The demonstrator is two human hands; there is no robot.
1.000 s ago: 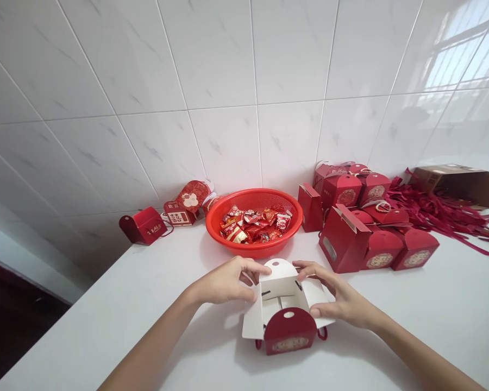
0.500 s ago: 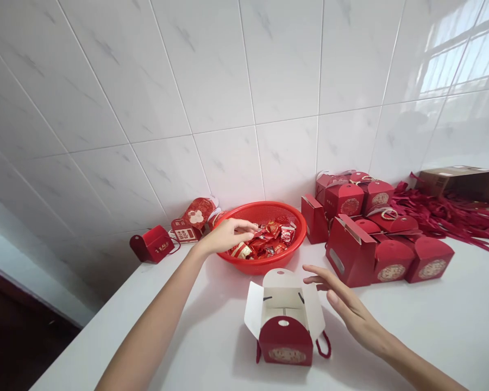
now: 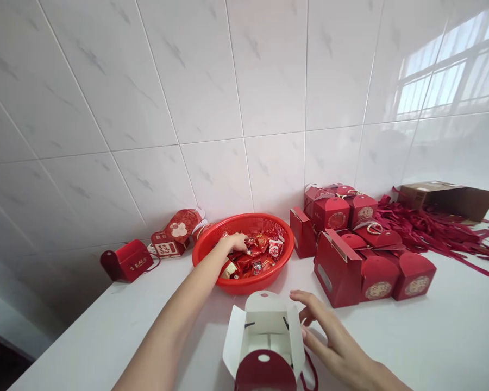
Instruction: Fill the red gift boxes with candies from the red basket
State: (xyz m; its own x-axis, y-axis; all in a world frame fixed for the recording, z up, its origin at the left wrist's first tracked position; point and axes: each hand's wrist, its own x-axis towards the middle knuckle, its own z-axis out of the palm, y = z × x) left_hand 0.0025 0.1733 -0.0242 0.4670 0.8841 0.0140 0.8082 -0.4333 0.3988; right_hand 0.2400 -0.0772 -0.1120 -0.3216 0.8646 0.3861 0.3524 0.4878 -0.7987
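My left hand reaches into a red plastic basket of wrapped candies. Its fingers are curled down and closed among the candies; what lies under the fingertips is hidden. In front of me stands a dark red gift box, its white-lined flaps spread and its inside showing a white bottom. Beside the box's right flap, my right hand is open with fingers apart, the thumb at or very near the flap's edge. A dark red cord handle hangs on that side.
Several closed red gift boxes stand to the right of the basket. Behind them lie red ribbons and a cardboard box. On the left are a small red box and a patterned box, near the white table's edge.
My left hand has gone down from above the basket into the candies. My right hand has come closer to the box's flap. The view has shifted, so everything sits lower and further left.
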